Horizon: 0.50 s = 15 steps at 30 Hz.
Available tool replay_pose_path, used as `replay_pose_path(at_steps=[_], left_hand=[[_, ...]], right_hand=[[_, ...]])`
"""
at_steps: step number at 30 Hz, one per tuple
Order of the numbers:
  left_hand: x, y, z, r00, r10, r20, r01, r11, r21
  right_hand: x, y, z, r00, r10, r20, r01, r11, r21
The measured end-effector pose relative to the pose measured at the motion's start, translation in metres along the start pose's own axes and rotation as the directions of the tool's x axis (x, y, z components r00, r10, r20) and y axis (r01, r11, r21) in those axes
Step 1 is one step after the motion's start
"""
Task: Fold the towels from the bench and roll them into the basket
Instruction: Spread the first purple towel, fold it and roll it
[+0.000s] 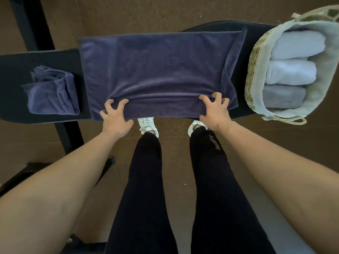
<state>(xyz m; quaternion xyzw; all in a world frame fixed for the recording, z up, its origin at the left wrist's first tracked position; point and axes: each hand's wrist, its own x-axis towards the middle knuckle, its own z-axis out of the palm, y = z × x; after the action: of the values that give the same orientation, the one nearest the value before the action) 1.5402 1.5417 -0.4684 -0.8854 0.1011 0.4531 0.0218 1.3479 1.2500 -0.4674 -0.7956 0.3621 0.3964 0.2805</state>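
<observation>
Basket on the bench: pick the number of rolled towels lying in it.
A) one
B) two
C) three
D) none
C: the far white roll, the middle white roll and the near grey roll lie side by side inside the basket.

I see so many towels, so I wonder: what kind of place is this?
Probably a gym or spa, though I can't be sure. There's a long padded bench, a basket holding rolled towels, and a purple towel spread out on the bench.
</observation>
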Motion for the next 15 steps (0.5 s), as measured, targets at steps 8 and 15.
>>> replay_pose_path(at_steps=[8, 15], left_hand=[[-0.022, 0.003, 0.011, 0.983, -0.113, -0.142, 0.104, 0.992, -0.072], [0.003, 0.098, 0.008, 0.936, 0.324, -0.14, -0.324, 0.946, 0.022]], right_hand=[[-0.023, -0.01, 0.017, 0.998, 0.052, -0.027, -0.045, 0.976, 0.214], [0.012, -0.005, -0.022, 0.942, -0.115, -0.314, 0.145, 0.987, 0.074]])
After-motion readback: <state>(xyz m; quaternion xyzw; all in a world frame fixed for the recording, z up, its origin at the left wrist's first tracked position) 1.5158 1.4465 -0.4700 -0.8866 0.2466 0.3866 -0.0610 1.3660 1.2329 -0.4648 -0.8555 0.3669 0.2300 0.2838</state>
